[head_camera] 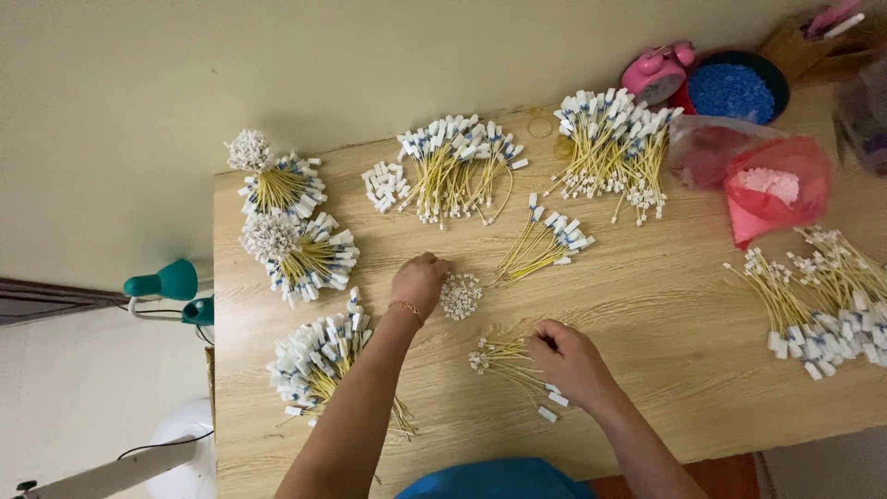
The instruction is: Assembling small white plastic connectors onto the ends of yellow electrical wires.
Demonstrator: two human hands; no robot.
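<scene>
My left hand (420,280) rests knuckles up on the wooden table (647,314), fingers curled, touching a small heap of white plastic caps (460,296) at its right. Whether it grips a cap is hidden. My right hand (568,360) lies lower, fingers closed on a small bunch of thin yellow wires (506,359) with white connectors at the ends. A loose fan of the same yellow wires (545,245) lies just above the heap.
Bundles of yellow wires with white-blue tags lie at the left (300,254), lower left (319,356), back centre (453,166), back right (610,139) and far right (822,296). A red bag of white parts (776,189), a blue-filled bowl (735,88) and a pink clock (656,69) stand at the back right.
</scene>
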